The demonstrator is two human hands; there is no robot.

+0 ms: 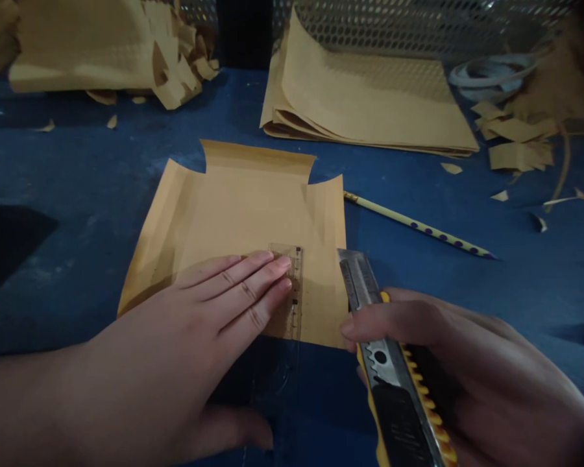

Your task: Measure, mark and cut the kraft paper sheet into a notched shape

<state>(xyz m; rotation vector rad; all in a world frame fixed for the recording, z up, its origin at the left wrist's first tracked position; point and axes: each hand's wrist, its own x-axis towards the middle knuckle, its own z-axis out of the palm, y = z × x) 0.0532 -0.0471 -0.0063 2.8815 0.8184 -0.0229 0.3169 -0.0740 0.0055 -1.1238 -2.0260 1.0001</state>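
A piece of brown paper [253, 207] with folded sides and notched upper corners lies on the blue table [102, 149]. My left hand [214, 318] rests flat on it, fingers stretched out, pressing down a clear ruler [296, 279] whose lower part extends past the paper's near edge. My right hand [448, 350] is wrapped round a yellow and black utility knife [384, 363]. The knife's blade tip points away from me, over or beside the paper's right edge; whether it touches cannot be told. To the right of the paper lies a pale yellow pencil [409, 222] with purple dots.
Folded brown paper sheets [370, 97] lie at the back. Another stack of brown paper [82, 45] stands back left beside cut pieces. A roll of tape [491, 71] and paper scraps [520, 139] sit at the back right, before a perforated metal basket [394, 26].
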